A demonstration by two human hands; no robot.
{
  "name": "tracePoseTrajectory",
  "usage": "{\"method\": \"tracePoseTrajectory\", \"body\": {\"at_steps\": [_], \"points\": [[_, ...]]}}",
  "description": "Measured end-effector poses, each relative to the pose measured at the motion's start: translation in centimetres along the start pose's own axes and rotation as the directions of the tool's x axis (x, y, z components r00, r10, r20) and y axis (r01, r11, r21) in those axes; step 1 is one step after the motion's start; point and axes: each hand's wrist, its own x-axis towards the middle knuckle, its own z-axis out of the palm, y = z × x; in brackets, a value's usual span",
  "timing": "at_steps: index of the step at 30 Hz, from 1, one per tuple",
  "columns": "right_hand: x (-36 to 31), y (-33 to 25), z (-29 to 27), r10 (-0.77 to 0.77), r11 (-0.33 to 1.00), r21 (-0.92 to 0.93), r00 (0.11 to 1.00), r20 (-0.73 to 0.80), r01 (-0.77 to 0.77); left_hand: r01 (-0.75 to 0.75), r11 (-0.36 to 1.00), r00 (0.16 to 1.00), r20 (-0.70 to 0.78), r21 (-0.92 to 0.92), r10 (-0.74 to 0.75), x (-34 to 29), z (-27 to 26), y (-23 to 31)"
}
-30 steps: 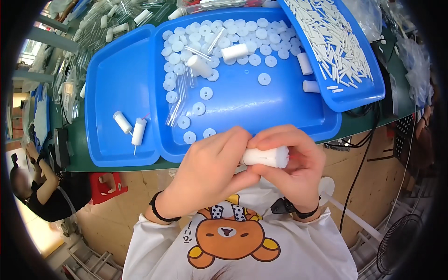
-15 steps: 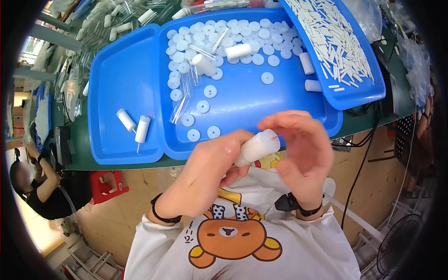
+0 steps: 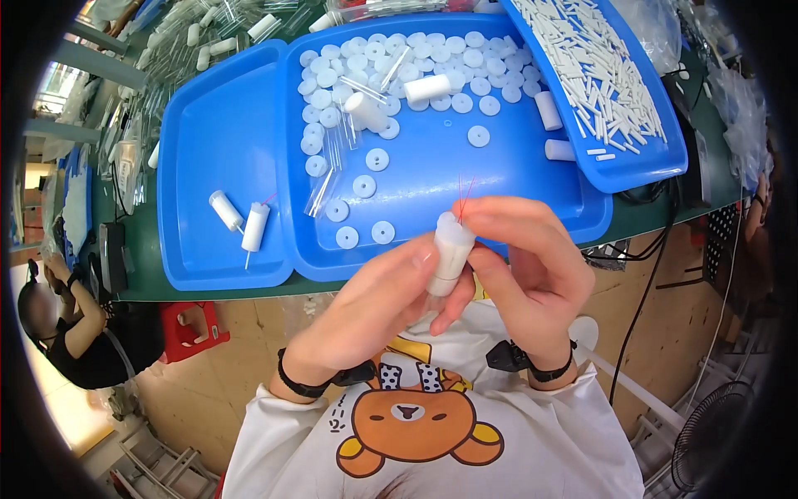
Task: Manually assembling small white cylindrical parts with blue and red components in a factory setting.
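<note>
In front of my chest, my left hand (image 3: 378,291) grips a white cylinder (image 3: 451,259) with a translucent cap at its upper end. Thin red wires (image 3: 465,193) stick up from that cap. The fingertips of my right hand (image 3: 536,270) press on the cap beside the wires, and its thumb touches the cylinder's right side. Both hands are closed round the piece, which stands nearly upright. Two similar white cylinders (image 3: 255,227) with thin stems lie in the left blue tray (image 3: 220,108).
The middle blue tray (image 3: 416,200) holds many translucent discs (image 3: 364,185), clear tubes and white cylinders. A tilted blue tray (image 3: 615,175) of short white rods overlaps its right side. More glass tubes (image 3: 158,91) lie far left. A person (image 3: 66,324) sits at left; a fan (image 3: 711,437) stands lower right.
The cylinder has turned from tilted rightward to nearly upright. My right hand's fingers have closed in from beside the wires onto the cap. The red wires now point upward.
</note>
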Motion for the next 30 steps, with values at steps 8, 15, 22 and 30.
{"method": "tracePoseTrajectory", "body": {"at_steps": [8,15,22,30], "points": [[0.3,-0.8,-0.2,0.015,0.996,-0.088,1.0,0.028,-0.013,0.009,0.976,0.999,-0.045,0.215,0.0,-0.2,-0.4,-0.5],[0.6,-1.4,-0.1,-0.104,0.953,-0.279,0.992,0.073,0.12,-0.03,0.983,0.987,-0.15,0.182,0.058,-0.3,1.3,0.2],[0.1,-1.3,-0.2,-0.156,0.926,-0.322,0.978,0.142,0.195,0.02,0.988,0.992,-0.122,0.153,-0.001,-0.6,0.1,-0.4],[-1.4,-1.9,0.0,-0.017,0.986,-0.163,0.985,0.17,0.045,0.108,0.978,0.993,-0.07,0.18,-0.097,-1.3,-0.9,0.2]]}}
